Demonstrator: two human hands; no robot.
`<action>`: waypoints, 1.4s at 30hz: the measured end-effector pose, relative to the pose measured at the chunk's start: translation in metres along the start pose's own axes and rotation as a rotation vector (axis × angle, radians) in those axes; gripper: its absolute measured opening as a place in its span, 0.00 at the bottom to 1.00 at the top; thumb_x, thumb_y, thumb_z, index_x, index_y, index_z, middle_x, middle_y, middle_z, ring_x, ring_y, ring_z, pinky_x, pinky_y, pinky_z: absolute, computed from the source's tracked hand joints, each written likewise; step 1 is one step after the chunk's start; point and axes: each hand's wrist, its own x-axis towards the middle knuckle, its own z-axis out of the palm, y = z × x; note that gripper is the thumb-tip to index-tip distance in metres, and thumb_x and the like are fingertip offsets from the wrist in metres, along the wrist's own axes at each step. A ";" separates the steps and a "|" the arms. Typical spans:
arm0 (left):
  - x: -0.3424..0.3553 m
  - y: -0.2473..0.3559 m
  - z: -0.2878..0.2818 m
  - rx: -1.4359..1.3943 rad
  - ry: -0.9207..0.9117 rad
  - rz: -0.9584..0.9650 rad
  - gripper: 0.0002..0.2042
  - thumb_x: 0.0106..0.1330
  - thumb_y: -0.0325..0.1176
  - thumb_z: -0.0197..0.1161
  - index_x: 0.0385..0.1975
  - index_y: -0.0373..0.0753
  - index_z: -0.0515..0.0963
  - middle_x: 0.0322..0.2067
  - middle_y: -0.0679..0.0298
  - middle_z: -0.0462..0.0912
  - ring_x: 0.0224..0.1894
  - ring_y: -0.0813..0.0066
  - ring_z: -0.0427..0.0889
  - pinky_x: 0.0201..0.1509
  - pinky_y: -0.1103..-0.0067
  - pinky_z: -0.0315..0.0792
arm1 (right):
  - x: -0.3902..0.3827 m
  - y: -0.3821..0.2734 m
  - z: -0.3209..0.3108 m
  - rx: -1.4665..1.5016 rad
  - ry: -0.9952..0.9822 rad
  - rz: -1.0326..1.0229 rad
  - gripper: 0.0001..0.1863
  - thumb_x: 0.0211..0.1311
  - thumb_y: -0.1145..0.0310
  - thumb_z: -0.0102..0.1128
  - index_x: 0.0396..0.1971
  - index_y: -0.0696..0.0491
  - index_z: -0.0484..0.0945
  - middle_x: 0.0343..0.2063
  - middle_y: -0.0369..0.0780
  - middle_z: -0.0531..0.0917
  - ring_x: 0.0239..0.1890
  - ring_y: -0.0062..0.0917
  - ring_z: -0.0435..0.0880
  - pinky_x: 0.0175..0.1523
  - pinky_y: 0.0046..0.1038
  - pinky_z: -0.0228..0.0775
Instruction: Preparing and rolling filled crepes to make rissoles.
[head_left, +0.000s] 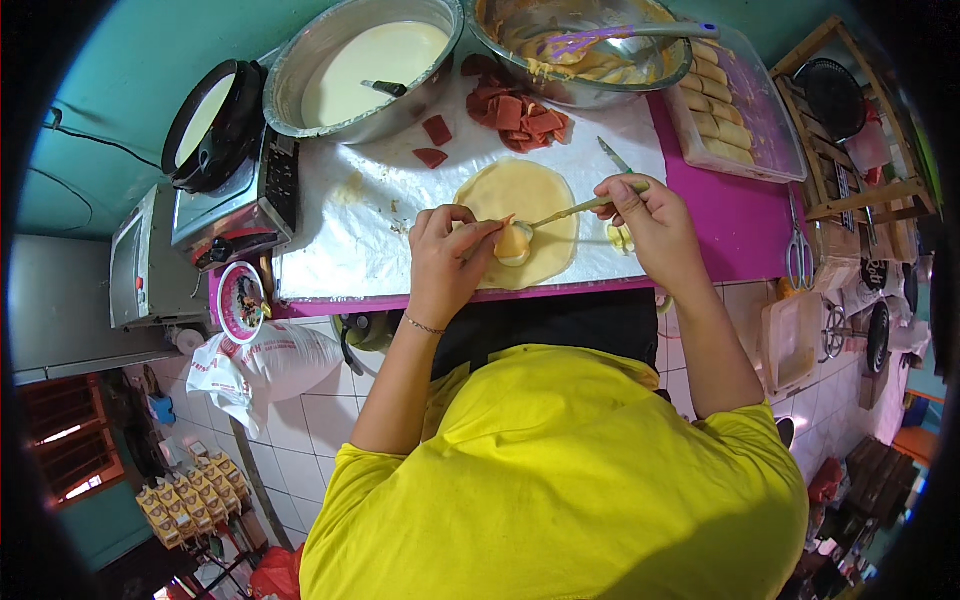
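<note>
Mid-frame, I see the crepe (552, 246) flat on the surface (335, 225), orange filling (514, 243) on top. Left hand (449, 250) narrow at the filling, can't tell if gripping; right hand (655, 230) holds a gold-handled utensil (572, 210). Pressing its tip too hard could tear the crepe.

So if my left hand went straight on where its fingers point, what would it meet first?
Probably the golden utensil in your right hand: the utensil's lower end sits just ahead of your left hand, though depth is hard to judge here.
</note>
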 end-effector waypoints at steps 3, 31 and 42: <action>-0.004 -0.003 0.000 -0.028 0.050 -0.021 0.11 0.56 0.29 0.73 0.40 0.50 0.89 0.37 0.68 0.80 0.41 0.65 0.75 0.48 0.70 0.67 | 0.001 -0.001 0.001 0.016 0.002 -0.022 0.18 0.78 0.56 0.56 0.45 0.58 0.83 0.33 0.36 0.86 0.37 0.18 0.82 0.47 0.22 0.73; -0.014 0.014 -0.006 0.093 -0.132 -0.028 0.17 0.58 0.44 0.68 0.47 0.50 0.87 0.48 0.60 0.75 0.54 0.58 0.69 0.60 0.65 0.60 | 0.026 -0.047 -0.030 0.049 0.274 -0.418 0.16 0.77 0.59 0.58 0.48 0.58 0.83 0.37 0.37 0.88 0.41 0.17 0.83 0.47 0.23 0.74; -0.033 0.009 -0.008 0.368 0.106 -0.141 0.15 0.59 0.44 0.69 0.44 0.48 0.85 0.52 0.61 0.76 0.54 0.58 0.71 0.59 0.65 0.60 | 0.096 -0.033 -0.034 -0.836 0.234 -0.692 0.16 0.64 0.66 0.66 0.49 0.56 0.84 0.41 0.43 0.84 0.46 0.40 0.81 0.54 0.36 0.74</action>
